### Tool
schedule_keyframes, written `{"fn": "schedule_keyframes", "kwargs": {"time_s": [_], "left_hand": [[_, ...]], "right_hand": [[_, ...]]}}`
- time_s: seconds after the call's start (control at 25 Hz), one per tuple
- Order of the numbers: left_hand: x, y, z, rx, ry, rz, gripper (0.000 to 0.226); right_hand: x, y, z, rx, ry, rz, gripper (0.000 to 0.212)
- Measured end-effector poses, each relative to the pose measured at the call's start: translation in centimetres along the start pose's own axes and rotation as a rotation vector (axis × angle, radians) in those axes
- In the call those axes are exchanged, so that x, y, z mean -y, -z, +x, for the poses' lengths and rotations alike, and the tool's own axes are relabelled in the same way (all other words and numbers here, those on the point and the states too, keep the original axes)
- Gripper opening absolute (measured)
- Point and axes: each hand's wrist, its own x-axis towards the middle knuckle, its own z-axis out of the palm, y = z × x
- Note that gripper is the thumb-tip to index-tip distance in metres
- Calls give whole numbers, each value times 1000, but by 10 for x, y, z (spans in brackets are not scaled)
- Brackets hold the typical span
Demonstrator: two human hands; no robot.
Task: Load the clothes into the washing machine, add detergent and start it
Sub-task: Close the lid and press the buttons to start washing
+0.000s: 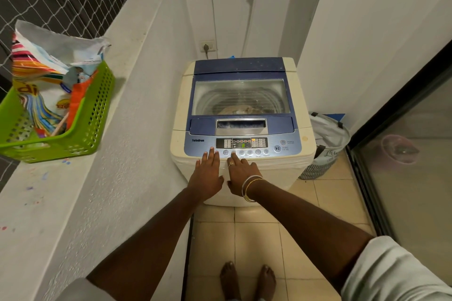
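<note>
Blue control panel (291,151) meets both hands: left hand (207,175) rests flat, fingers straight, likely steadying, right hand (241,173) pokes one straight forefinger onto a button (233,153), clothes (241,109) beyond the fingertips under the closed lid (241,69).

The control panel (244,146) of the washing machine (241,66) reads "TurboDrum".

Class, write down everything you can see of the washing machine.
The washing machine is a top-loader with a cream plastic-looking body and a blue lid and control panel. The lid is shut; clothes show through its clear window. The display is lit. It stands on the tiled floor in a corner. The left hand rests flat on its front edge; the forefinger of the right hand touches a button.
</note>
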Motion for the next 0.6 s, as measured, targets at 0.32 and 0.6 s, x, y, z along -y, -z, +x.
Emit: {"fn": "schedule_keyframes", "kwargs": {"time_s": [0.32, 0.6], "left_hand": [[7, -4, 10, -30, -28, -17, 82], [8, -9, 8, -40, -32, -63, 82]], "right_hand": [[-1, 12, 9, -16, -18, 100, 88], [-10, 29, 23, -38, 18, 125, 78]]}}
